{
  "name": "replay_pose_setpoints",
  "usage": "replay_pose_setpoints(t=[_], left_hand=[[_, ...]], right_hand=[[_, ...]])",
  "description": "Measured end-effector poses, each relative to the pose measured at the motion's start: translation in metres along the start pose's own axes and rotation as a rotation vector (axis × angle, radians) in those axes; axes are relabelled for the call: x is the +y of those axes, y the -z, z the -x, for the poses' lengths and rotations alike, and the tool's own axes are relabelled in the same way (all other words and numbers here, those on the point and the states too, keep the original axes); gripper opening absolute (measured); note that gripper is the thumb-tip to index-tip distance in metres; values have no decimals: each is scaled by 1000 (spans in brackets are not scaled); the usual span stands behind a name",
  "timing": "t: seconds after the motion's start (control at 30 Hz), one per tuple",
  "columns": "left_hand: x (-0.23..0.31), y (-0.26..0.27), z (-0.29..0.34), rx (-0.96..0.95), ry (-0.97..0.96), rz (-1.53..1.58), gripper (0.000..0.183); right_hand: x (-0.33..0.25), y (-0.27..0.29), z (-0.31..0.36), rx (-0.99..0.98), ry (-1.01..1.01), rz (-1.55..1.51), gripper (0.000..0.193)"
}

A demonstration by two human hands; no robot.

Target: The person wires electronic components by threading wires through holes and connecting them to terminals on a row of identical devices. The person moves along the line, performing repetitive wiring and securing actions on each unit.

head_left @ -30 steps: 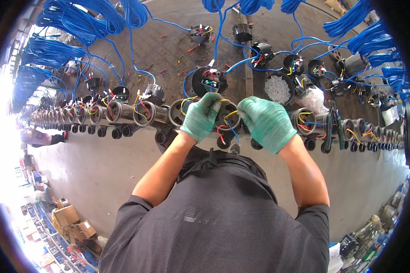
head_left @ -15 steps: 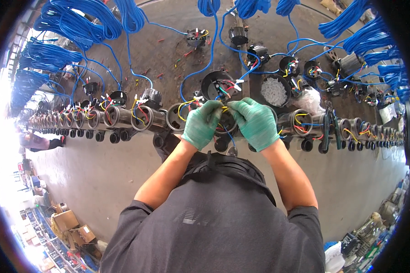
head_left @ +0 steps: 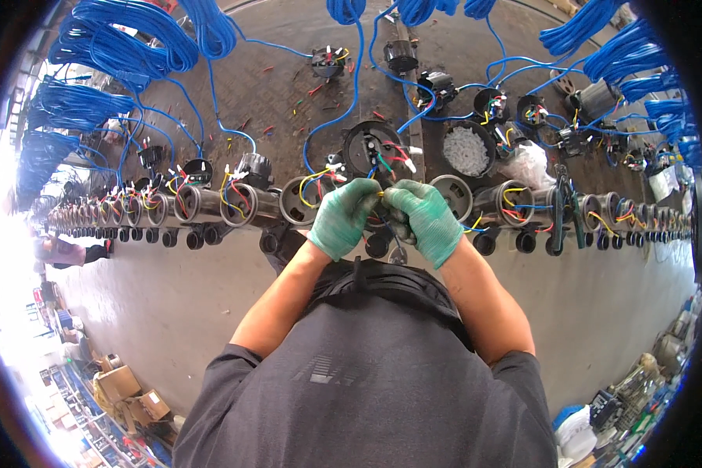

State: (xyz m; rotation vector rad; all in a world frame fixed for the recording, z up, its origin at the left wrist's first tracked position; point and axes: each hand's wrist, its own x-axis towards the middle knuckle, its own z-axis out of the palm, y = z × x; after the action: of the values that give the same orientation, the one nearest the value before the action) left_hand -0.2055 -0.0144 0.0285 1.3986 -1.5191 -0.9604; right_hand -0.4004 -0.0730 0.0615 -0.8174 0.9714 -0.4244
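The bowl [head_left: 491, 151] stands on the table [head_left: 285, 90], right of the round housing [head_left: 356, 147].

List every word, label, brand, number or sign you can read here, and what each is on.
None can be read.
Dark shirt: a pale, worn print, too faint to read.
Cardboard box at lower left: a small mark, too small to read.
Green gloves on the left hand and right hand: no lettering visible.
Blue cable coils: no readable marking.
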Motion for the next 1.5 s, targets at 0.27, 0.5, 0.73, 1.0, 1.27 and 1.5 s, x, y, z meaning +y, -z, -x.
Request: replay_pose_setpoints(t=[0.27, 0.5, 0.73, 1.0, 1.27, 1.5], left_hand=[[-11, -9, 2, 81, 22, 172, 16], [-9, -6, 2, 93, -26, 79, 14], [-9, -9, 0, 99, -30, 79, 15], [-10, -8, 0, 105, -29, 120, 15], [-7, -7, 0, 67, -8, 102, 16], [-8, -4, 0, 107, -37, 24, 17]], right_hand=[[-4, 10, 7, 315, 1027, 1009, 28], [1, 7, -4, 237, 1109, 1402, 22], [4, -7, 6, 28, -14, -230, 24], [-5, 8, 8, 275, 1089, 1083, 32], [0, -4, 4, 106, 519, 535, 11], [-10, 3, 10, 443, 967, 981, 12]])
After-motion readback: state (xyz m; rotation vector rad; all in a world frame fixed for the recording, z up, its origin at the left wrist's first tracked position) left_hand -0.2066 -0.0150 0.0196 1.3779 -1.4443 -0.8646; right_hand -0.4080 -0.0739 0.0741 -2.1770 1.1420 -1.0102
